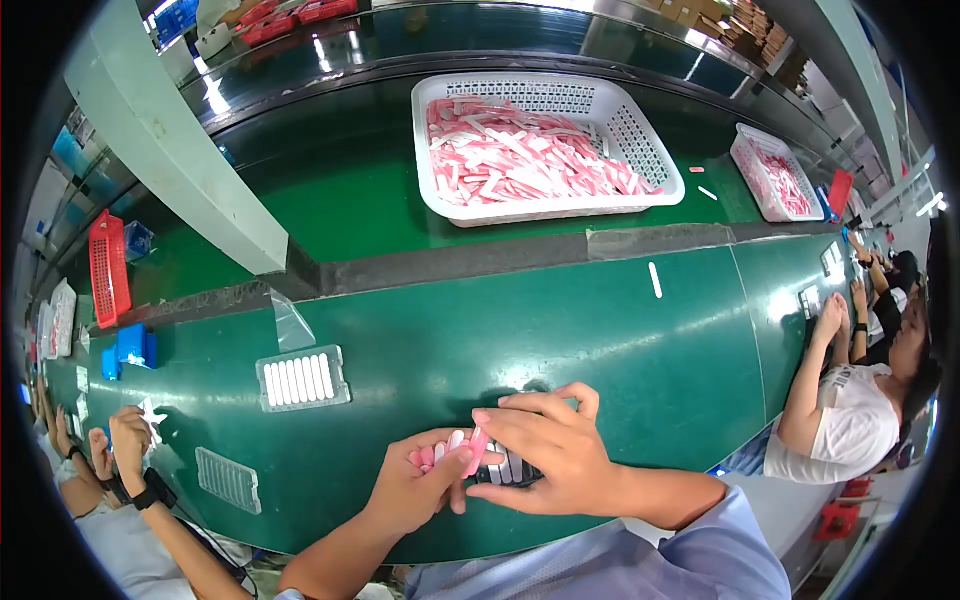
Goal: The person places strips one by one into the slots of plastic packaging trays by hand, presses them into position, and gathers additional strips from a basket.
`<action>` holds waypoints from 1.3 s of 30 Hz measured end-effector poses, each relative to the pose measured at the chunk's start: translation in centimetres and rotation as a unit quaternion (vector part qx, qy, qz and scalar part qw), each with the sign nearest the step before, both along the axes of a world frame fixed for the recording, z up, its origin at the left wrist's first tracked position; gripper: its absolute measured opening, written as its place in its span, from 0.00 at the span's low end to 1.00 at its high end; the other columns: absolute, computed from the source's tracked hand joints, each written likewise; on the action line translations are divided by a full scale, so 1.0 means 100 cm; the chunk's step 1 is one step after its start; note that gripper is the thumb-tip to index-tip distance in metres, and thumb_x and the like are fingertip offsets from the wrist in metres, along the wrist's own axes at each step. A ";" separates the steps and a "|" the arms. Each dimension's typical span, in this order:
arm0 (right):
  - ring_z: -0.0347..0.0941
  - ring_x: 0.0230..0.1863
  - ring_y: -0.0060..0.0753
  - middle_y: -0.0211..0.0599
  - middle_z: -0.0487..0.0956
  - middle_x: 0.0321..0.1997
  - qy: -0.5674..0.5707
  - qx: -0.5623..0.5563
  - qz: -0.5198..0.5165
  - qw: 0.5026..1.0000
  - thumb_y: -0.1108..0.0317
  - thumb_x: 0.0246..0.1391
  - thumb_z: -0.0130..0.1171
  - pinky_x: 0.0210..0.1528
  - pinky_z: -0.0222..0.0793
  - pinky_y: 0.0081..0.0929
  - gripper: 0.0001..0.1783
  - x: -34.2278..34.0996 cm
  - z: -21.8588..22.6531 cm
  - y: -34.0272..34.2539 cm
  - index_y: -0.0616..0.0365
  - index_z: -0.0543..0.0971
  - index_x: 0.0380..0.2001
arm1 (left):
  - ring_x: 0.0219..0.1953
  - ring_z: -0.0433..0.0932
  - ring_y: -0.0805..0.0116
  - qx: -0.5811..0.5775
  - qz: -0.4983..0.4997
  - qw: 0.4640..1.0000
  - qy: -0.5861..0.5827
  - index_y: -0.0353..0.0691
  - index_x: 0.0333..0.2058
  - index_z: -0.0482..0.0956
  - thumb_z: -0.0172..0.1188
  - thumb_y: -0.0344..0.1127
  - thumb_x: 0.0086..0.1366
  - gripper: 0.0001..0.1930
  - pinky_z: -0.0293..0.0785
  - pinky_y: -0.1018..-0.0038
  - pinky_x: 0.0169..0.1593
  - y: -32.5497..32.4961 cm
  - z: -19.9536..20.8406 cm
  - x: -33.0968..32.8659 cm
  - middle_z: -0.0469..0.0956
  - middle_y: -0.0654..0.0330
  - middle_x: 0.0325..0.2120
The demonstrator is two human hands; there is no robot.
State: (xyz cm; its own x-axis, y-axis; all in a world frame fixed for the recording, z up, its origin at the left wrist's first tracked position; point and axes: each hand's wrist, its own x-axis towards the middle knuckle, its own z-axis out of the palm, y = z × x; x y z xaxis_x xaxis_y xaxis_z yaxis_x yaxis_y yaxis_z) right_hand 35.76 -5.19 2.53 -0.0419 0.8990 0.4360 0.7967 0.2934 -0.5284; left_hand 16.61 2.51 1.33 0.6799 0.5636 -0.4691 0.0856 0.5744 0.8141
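Observation:
My left hand (410, 485) is closed around several small pink and white strips (427, 456). Its thumb presses a pink strip (479, 450) that stands up at the fingertips. My right hand (565, 455) reaches in from the right, its index fingertip touching the top of that strip. Its thumb is spread apart from the fingers, lower down. Between and below the hands lies a slotted tray (512, 468) with white strips, mostly hidden by my right hand. To the left, a clear slotted tray (341, 392) holds a row of white strips.
Another clear tray (228, 481) lies near my left forearm. A white basket (548, 212) full of pink and white strips stands beyond the ledge (450, 267). One loose white strip (655, 280) lies on the green table (420, 330). People work at left and right (835, 415).

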 end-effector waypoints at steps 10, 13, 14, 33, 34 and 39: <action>0.76 0.45 0.22 0.17 0.83 0.48 -0.065 0.082 -0.055 0.993 0.52 0.40 0.76 0.49 0.50 0.37 0.30 -0.009 -0.003 0.002 0.45 0.83 0.49 | 0.16 0.67 0.83 -0.037 -0.017 0.998 -0.040 0.31 0.48 0.81 0.55 0.32 0.75 0.12 0.60 0.82 0.20 -0.002 -0.011 -0.008 0.83 0.62 0.29; 0.76 0.43 0.21 0.17 0.84 0.47 -0.058 0.101 -0.062 0.991 0.54 0.40 0.76 0.49 0.50 0.36 0.27 -0.008 -0.001 0.005 0.45 0.83 0.46 | 0.15 0.66 0.84 -0.046 0.012 0.998 -0.049 0.32 0.47 0.82 0.56 0.31 0.75 0.11 0.59 0.82 0.20 -0.003 -0.004 -0.003 0.80 0.65 0.25; 0.76 0.42 0.21 0.17 0.84 0.46 -0.041 0.114 -0.063 0.991 0.55 0.40 0.76 0.48 0.50 0.35 0.26 -0.007 0.000 0.005 0.45 0.83 0.45 | 0.15 0.66 0.84 -0.046 0.012 0.998 -0.049 0.32 0.47 0.82 0.56 0.31 0.75 0.11 0.59 0.82 0.20 -0.003 -0.005 -0.004 0.80 0.65 0.25; 0.79 0.37 0.31 0.35 0.84 0.39 0.285 -0.161 0.124 0.937 0.72 0.55 0.70 0.42 0.72 0.29 0.13 0.026 -0.013 0.007 0.58 0.86 0.45 | 0.15 0.67 0.83 0.062 -0.062 0.996 0.015 0.31 0.41 0.85 0.61 0.34 0.72 0.10 0.59 0.81 0.17 -0.004 0.000 -0.003 0.82 0.63 0.22; 0.76 0.33 0.28 0.35 0.82 0.34 0.360 -0.194 0.105 0.907 0.74 0.57 0.68 0.38 0.72 0.27 0.05 0.021 -0.005 0.006 0.57 0.88 0.38 | 0.15 0.67 0.83 0.048 -0.073 0.996 0.005 0.31 0.42 0.85 0.60 0.35 0.73 0.11 0.59 0.81 0.17 -0.004 0.000 -0.003 0.82 0.62 0.22; 0.75 0.33 0.27 0.35 0.81 0.33 0.375 -0.174 0.139 0.900 0.74 0.59 0.66 0.35 0.71 0.26 0.06 0.020 -0.012 0.006 0.58 0.87 0.40 | 0.14 0.63 0.83 -0.108 -0.151 0.976 -0.113 0.34 0.52 0.80 0.52 0.42 0.78 0.17 0.58 0.82 0.19 0.000 -0.010 -0.005 0.85 0.56 0.33</action>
